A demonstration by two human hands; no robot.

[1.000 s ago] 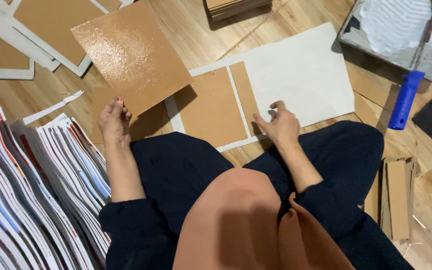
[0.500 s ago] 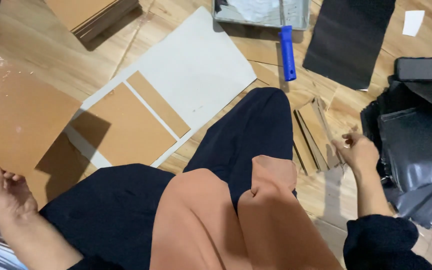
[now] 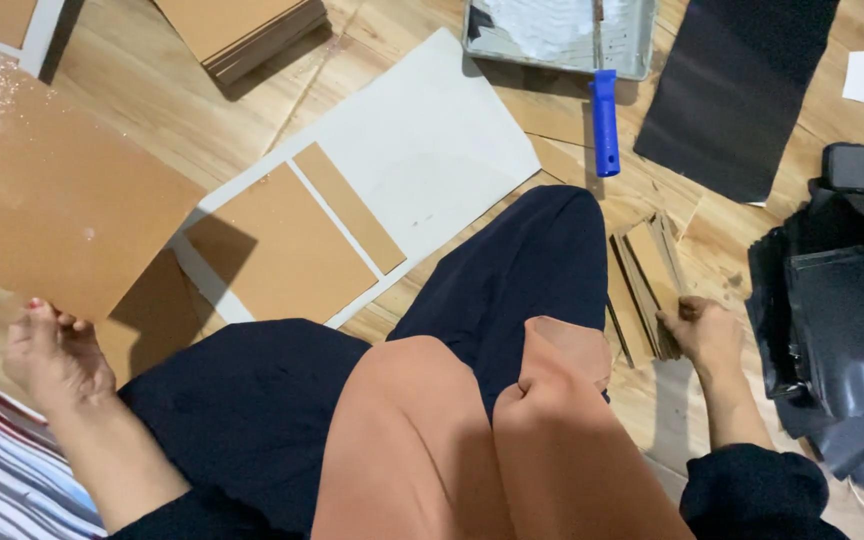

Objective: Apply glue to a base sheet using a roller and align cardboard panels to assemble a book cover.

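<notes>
The left hand [image 3: 52,350] pinched the bottom corner of a glossy brown board [image 3: 52,190], held tilted above the floor [image 3: 202,120] at the left. The sheet looked thin, light and stiff, its wet-looking sheen likely slick, so an edge grip seemed safest. The right hand [image 3: 702,335] had closed on a stack of small brown cards [image 3: 647,280] beside the knee. Room was tight: a white sheet [image 3: 432,150], paint tray [image 3: 562,35] and black sheets [image 3: 852,330] crowded round.
</notes>
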